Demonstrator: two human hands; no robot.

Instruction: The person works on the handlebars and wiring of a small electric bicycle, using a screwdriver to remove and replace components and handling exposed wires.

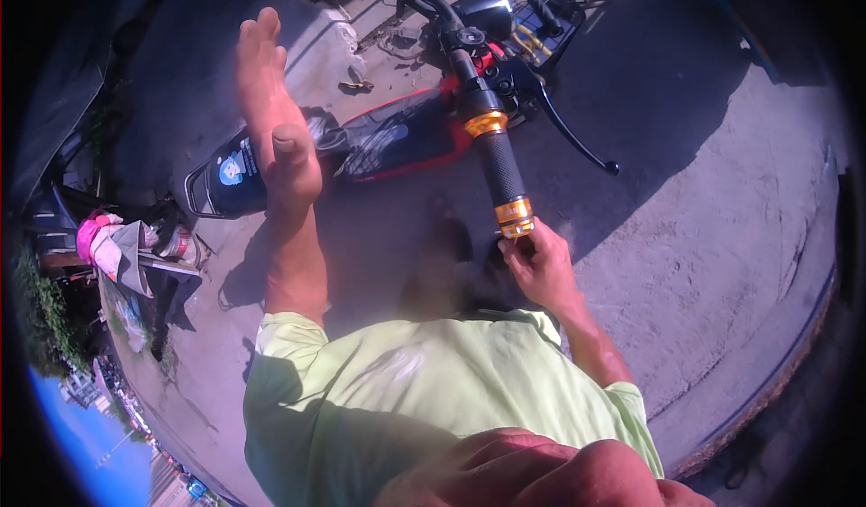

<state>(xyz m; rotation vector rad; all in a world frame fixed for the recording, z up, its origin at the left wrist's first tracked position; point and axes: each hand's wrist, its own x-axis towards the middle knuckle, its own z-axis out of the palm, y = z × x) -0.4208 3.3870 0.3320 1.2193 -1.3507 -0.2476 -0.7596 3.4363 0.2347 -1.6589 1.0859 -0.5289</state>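
The right hand [547,268] is touching a textured handlebar grip [502,166], likely firm and best held midway—finger closure unclear—while the left hand [274,115] is hovering empty, fingers extended.

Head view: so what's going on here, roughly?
A person in a light green shirt stands at a black-and-red scooter-like vehicle. Their right hand is at the gold-coloured end of the handlebar; how firmly it holds on can't be told. The left hand is raised, open and empty, away from the handlebar. The black lever sits apart from both hands.
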